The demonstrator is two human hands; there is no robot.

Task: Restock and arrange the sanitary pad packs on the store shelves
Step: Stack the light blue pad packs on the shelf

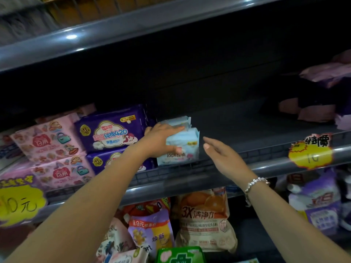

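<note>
Two hands: left hand (161, 139) grip grasping the pale blue pack (180, 149); right hand (220, 154) released, bare shelf (256, 130) beside

Both forearms are bare, with no sleeves reaching into view. The right wrist carries a beaded bracelet (254, 184) of pale, silvery, glossy beads strung in a single strand. The left wrist wears nothing.

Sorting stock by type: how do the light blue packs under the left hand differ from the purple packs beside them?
The light blue packs are smaller and stand upright; the purple packs are wider and stacked flat. The left hand holds a blue one; no hand holds the purple. Both sit on the same shelf.
</note>
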